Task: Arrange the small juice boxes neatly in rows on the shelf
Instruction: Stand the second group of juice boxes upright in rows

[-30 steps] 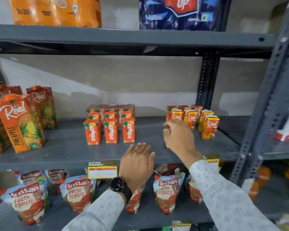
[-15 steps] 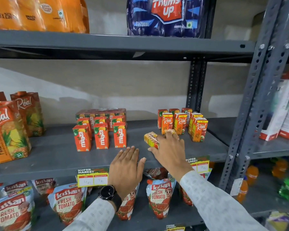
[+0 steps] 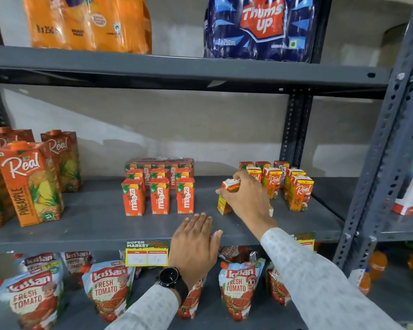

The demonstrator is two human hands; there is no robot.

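On the grey middle shelf (image 3: 93, 220) stand two groups of small juice boxes. Orange Maaza boxes (image 3: 159, 196) form rows at the centre, with a shrink-wrapped pack behind them. To the right stand several small Real boxes (image 3: 298, 192) in a looser cluster. My right hand (image 3: 246, 198) grips one small Real box (image 3: 225, 196) from above, holding it upright on the shelf just left of that cluster. My left hand (image 3: 193, 244) rests flat on the shelf's front edge, fingers spread, holding nothing. A black watch sits on its wrist.
Large Real pineapple cartons (image 3: 30, 184) stand at the shelf's left. Drink multipacks (image 3: 260, 27) fill the shelf above. Kissan tomato pouches (image 3: 107, 291) line the shelf below. A perforated steel upright (image 3: 377, 177) bounds the right side, with more goods beyond it.
My right hand picked a small Real box up from near the cluster, held it tilted sideways, and now has it upright on the shelf. The left hand stayed at the front edge.
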